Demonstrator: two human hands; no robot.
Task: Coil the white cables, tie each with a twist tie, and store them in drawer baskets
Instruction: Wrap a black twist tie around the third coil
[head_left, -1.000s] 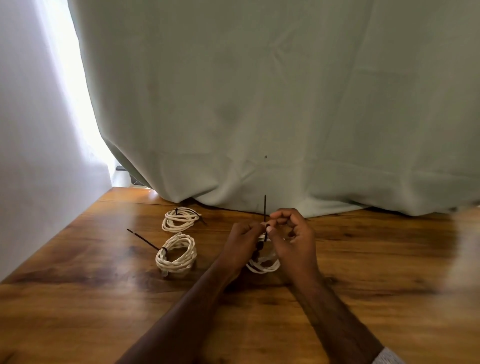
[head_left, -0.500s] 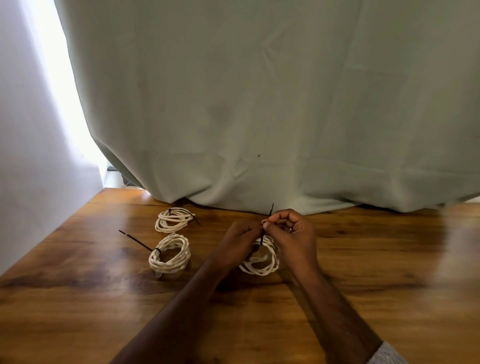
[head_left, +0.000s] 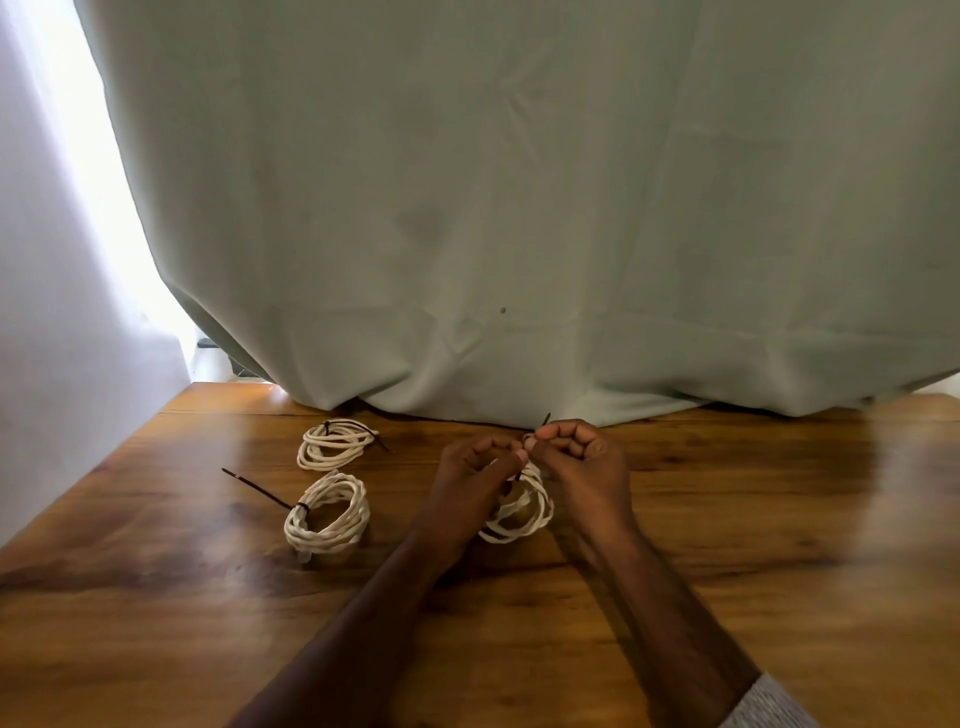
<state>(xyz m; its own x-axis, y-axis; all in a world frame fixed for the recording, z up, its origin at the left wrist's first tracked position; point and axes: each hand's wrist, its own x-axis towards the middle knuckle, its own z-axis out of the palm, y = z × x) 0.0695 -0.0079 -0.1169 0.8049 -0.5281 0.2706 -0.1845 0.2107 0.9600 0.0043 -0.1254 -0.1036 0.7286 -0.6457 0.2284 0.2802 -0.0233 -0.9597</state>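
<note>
We are at the tying step for the third coil (head_left: 519, 512). It lies on the table (head_left: 779, 545), near the hem of the curtain (head_left: 519, 208), and partly under our hands. Our left hand (head_left: 470, 480) has its fingers curled, and thumb and forefinger seem to pinch the coil or the tie where they meet; the exact contact is hidden. Our right hand (head_left: 582, 467) is also curled and pinches the black tie (head_left: 545, 419), whose thin end sticks up just above the knuckles toward the curtain.

To the left of the third coil are two other coils. The near coil (head_left: 327, 512) already has a black tie around it, with a long tail pointing away to the left. The far coil (head_left: 335, 442) lies close to the curtain hem and is tied too.

We judge that the next move is to pull or twist the tie tight while the left hand keeps the loops together. After that, all three coils must go to the drawer baskets, which we do not see here.
</note>
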